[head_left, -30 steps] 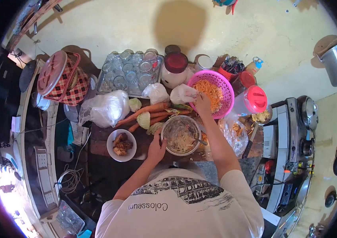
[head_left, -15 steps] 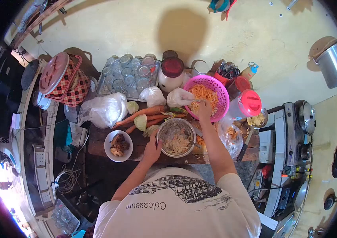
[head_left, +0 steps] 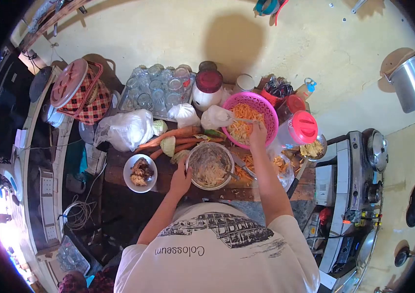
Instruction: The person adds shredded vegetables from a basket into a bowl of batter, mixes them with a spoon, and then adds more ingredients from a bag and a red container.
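My left hand (head_left: 181,178) grips the left rim of a mixing bowl (head_left: 188,168) with a pale, shredded mixture and a spoon (head_left: 230,174) in it. Over the near side of a pink basket (head_left: 274,117) of shredded carrot and paler shreds, my right hand (head_left: 258,134) is closed on a thin handle, apparently a spoon (head_left: 244,120). Its far end reaches a small white plastic bag (head_left: 215,117); the bag hides the tip. Whole carrots (head_left: 175,136) and cabbage pieces (head_left: 168,146) lie behind the bowl. Left of it sits a white bowl (head_left: 127,182) with brown food.
A tray of glasses (head_left: 156,90), a large white plastic bag (head_left: 128,128) and a red-lidded jar (head_left: 208,93) stand at the back. On the right are a pink-lidded pitcher (head_left: 303,129), a knife (head_left: 293,187) and a stove (head_left: 360,168).
My right hand has shifted slightly right, and more of the spoon handle shows beside the small bag. My left hand stays on the bowl. The whole view has shifted a little.
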A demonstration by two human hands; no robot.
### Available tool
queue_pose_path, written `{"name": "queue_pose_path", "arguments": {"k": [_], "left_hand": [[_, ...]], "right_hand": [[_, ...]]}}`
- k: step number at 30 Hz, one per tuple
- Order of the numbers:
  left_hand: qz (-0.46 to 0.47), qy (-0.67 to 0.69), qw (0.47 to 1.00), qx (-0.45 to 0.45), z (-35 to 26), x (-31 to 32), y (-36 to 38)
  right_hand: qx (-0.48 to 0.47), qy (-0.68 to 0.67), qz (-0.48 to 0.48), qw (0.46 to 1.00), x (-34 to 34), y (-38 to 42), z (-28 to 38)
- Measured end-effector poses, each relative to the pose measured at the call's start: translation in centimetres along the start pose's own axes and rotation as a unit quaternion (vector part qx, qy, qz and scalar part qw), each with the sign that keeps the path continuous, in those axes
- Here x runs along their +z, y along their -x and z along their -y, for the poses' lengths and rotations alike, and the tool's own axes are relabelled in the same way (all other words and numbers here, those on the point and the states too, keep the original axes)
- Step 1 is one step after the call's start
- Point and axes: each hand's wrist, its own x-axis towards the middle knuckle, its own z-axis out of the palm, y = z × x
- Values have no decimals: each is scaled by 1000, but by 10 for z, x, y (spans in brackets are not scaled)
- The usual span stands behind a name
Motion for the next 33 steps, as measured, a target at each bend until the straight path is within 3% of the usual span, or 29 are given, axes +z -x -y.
{"name": "queue_pose_path", "arguments": {"k": [6, 8, 11, 14, 17, 20, 23, 29, 33], "left_hand": [[-50, -17, 996, 71, 20, 9, -4], [-29, -9, 999, 33, 16, 7, -4], [-22, -2, 1000, 20, 16, 8, -5], [2, -4, 1000, -14, 6, 4, -4], [-25, -20, 999, 41, 20, 9, -9], [-30, -6, 998, 46, 16, 9, -9], [-15, -7, 999, 30, 8, 5, -8], [-13, -7, 1000, 21, 8, 5, -8], [-13, -9, 1000, 18, 11, 6, -7]], "right_hand": [[12, -54, 15, 998, -30, 15, 7], [13, -37, 48, 998, -45, 24, 6], [10, 123, 115, 986, -64, 56, 14], [-308, 286, 122, 899, -60, 98, 25], [-355, 268, 230, 866, -63, 118, 19], [-298, 269, 248, 882, -70, 132, 17], [-342, 268, 242, 867, -74, 135, 19], [-329, 300, 268, 854, -85, 134, 18], [-279, 256, 186, 907, -82, 135, 9]]}}
